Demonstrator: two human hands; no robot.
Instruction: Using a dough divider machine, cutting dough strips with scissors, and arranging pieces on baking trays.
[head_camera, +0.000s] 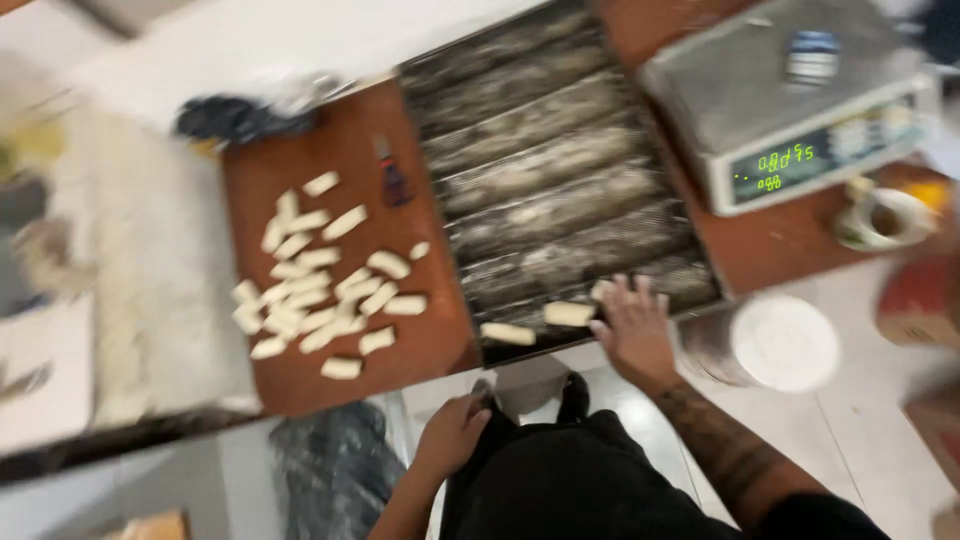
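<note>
My right hand lies flat, fingers spread, on the near edge of a dark, floured, grooved baking tray. Three pale dough pieces rest in the tray's nearest groove: one to the left, one beside my fingers, and one touching my fingertips. My left hand hangs below the table edge, fingers curled, against my dark clothing, with nothing seen in it. Several more cut dough pieces lie scattered on the reddish-brown table left of the tray.
A digital scale stands at the back right. A roll of tape lies on the table's right end. A white round lid sits lower right. A flour-covered white surface is at the left. The picture is blurred.
</note>
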